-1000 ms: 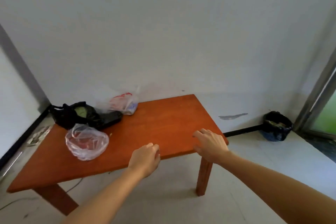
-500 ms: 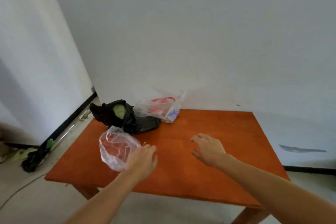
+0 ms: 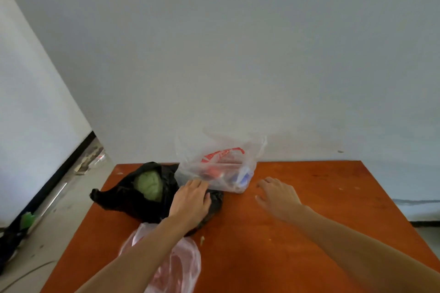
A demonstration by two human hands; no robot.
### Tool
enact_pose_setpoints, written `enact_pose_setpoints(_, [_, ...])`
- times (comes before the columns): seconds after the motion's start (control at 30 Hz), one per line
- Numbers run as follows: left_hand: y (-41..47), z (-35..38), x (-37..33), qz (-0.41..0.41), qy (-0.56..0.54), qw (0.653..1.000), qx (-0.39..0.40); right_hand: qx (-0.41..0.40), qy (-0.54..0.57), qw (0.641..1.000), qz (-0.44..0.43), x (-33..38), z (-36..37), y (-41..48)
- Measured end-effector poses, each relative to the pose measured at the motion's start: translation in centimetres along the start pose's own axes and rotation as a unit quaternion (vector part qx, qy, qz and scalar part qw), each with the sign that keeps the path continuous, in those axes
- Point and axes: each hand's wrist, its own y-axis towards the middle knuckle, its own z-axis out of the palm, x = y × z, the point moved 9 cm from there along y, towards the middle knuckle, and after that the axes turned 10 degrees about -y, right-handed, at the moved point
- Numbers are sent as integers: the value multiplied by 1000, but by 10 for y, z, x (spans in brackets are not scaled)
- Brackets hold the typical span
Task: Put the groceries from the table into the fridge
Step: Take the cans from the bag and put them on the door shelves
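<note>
On the orange wooden table point(image 3: 297, 233) lie three bags. A black bag point(image 3: 119, 200) with a green vegetable point(image 3: 148, 184) showing sits at the back left. Beside it stands a clear bag with red print point(image 3: 221, 169) holding red and blue packets. A clear bag with pinkish contents point(image 3: 181, 266) lies near the front, partly under my left forearm. My left hand point(image 3: 190, 200) reaches over the black bag, fingertips at the printed bag's base. My right hand point(image 3: 278, 194) hovers with loosely spread fingers just right of the printed bag, holding nothing.
A white wall runs behind the table. The floor at the left holds scraps of litter point(image 3: 91, 162), a cable and a dark bag with something green point(image 3: 26, 221) along the black skirting.
The view has closed in on the table. Both hands moved forward from the table's front towards the bags; the left hand passed over the pinkish bag and now reaches the black and printed bags.
</note>
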Motion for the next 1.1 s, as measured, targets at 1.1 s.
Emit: enact_pose_setpoints(1.1, [198, 191, 102, 97, 173, 942, 271, 211, 123, 969, 20, -29, 164, 178])
